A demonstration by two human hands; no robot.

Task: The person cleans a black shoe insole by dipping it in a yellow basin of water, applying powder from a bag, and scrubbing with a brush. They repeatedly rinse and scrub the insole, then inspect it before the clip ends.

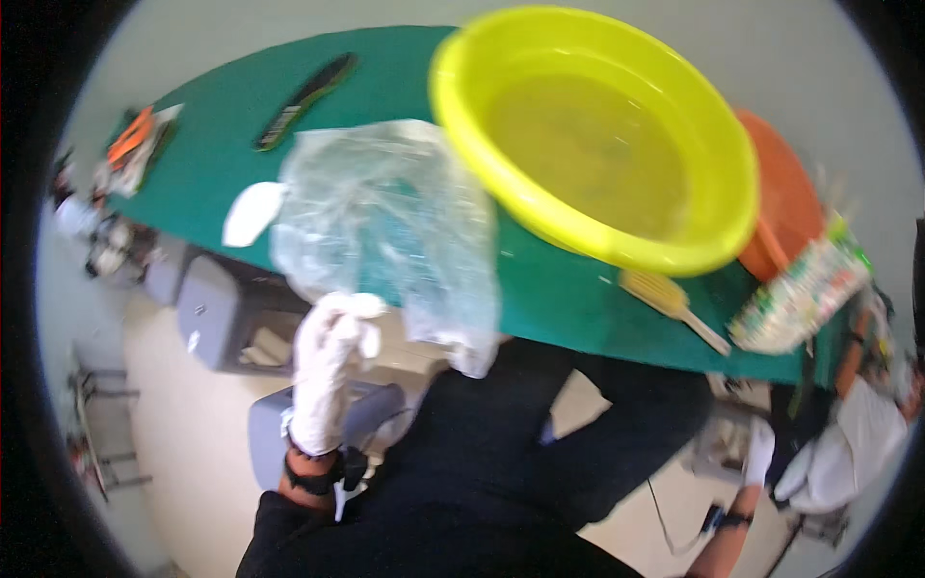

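My left hand (332, 371), in a white glove, is at the table's near edge, against the lower edge of a crumpled clear plastic bag (385, 212). Its fingers are bent and blurred, so whether they grip the bag cannot be told. Part of the bag hangs over the edge. My right hand (759, 453), also white-gloved, hangs low at the right below table height, fingers stretched and nothing visible in them. A yellow basin (593, 252) of cloudy water stands at the back right. In front of it lies a yellow paddle hairbrush (665, 297).
On the green table (207, 125) are a dark brush (306, 101), a white flat oval piece (252, 214), orange-handled items (132, 138), an orange basin (782, 188) and a clear package (800, 301). Grey stools (217, 313) stand below. Another person (858, 433) is at the right.
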